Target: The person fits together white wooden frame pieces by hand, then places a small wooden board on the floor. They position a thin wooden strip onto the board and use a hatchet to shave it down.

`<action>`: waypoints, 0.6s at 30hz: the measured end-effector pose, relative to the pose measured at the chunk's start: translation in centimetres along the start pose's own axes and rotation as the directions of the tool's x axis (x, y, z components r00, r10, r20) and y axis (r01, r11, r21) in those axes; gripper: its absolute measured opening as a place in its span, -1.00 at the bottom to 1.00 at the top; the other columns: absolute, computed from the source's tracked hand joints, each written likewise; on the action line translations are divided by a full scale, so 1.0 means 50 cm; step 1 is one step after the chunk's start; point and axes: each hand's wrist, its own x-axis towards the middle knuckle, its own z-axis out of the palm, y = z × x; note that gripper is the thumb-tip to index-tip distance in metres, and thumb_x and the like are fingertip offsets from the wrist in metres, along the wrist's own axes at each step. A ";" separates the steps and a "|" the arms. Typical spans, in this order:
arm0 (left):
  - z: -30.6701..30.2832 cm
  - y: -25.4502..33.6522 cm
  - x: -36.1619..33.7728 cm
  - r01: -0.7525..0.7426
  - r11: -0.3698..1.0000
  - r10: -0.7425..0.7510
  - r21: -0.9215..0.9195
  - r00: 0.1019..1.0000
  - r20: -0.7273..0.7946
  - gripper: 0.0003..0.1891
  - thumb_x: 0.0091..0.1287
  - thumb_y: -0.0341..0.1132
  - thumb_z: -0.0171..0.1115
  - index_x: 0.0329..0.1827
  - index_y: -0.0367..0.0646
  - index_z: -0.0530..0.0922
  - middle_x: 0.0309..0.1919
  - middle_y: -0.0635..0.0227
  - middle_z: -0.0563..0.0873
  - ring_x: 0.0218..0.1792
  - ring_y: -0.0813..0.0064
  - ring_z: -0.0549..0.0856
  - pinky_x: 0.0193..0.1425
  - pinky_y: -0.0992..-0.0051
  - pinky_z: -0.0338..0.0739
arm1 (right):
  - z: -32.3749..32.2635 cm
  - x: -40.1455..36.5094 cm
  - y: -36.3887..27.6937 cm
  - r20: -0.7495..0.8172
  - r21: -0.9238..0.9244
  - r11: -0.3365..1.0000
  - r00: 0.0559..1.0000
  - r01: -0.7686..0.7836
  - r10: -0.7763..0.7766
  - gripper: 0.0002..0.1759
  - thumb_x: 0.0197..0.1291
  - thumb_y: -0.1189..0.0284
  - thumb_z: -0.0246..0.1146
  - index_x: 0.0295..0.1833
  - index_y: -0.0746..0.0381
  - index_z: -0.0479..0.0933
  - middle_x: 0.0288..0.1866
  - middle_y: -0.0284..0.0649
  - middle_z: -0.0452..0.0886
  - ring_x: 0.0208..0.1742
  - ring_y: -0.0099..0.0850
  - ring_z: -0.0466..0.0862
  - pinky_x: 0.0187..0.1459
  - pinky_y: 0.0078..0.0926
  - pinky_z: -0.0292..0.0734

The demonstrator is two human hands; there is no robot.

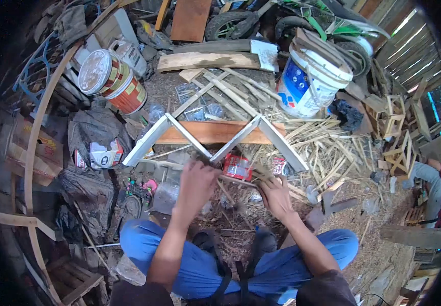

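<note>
I sit cross-legged on the ground in blue trousers. A zigzag frame of white wooden slats [241, 136] leans on an orange plank [208, 132] in front of me. My left hand [196, 179] is closed at the frame's lower middle joint, fingers curled around the slat ends. My right hand [275, 194] grips a thin wooden strip [246, 178] that runs leftward toward the other hand. A red packet [237, 167] lies between the two hands, just below the frame.
Loose wood strips and shavings [327, 145] cover the ground to the right. A tipped paint can [111, 76] lies back left, a white bucket [309, 79] back right, small wooden stools [395, 120] far right. Another person [434, 186] sits at the right edge.
</note>
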 end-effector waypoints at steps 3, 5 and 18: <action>-0.017 -0.011 -0.026 0.060 0.991 -0.033 0.120 0.976 -0.215 -0.81 0.34 -0.35 0.34 -0.02 -0.01 0.79 -0.08 0.39 0.78 0.06 0.31 0.67 0.56 0.02 0.20 | 0.008 0.029 -0.037 -0.061 0.069 0.998 0.998 0.006 -0.001 -0.78 0.36 0.39 0.27 0.07 0.17 0.62 -0.07 -0.18 0.72 0.04 -0.18 0.68 0.27 -0.17 0.45; -0.032 -0.009 -0.032 0.072 0.992 -0.046 0.106 0.972 -0.230 -0.80 0.31 -0.39 0.36 -0.04 -0.01 0.79 -0.09 0.39 0.78 0.05 0.31 0.67 0.55 0.03 0.21 | 0.005 0.042 -0.043 -0.046 0.153 0.988 0.998 -0.031 0.039 -0.72 0.34 0.43 0.30 0.13 0.19 0.59 -0.02 -0.13 0.73 -0.07 -0.05 0.72 0.11 -0.21 0.57; 0.005 0.022 0.012 -0.085 0.994 0.054 -0.064 0.923 -0.381 -0.75 0.28 -0.34 0.47 0.02 -0.06 0.75 -0.06 0.38 0.76 0.04 0.25 0.67 0.45 0.09 0.31 | -0.085 0.062 -0.002 -0.473 0.173 0.985 0.879 0.031 0.055 -0.61 0.02 0.63 0.41 0.03 0.22 0.66 0.01 -0.19 0.68 0.02 -0.14 0.63 0.08 -0.19 0.45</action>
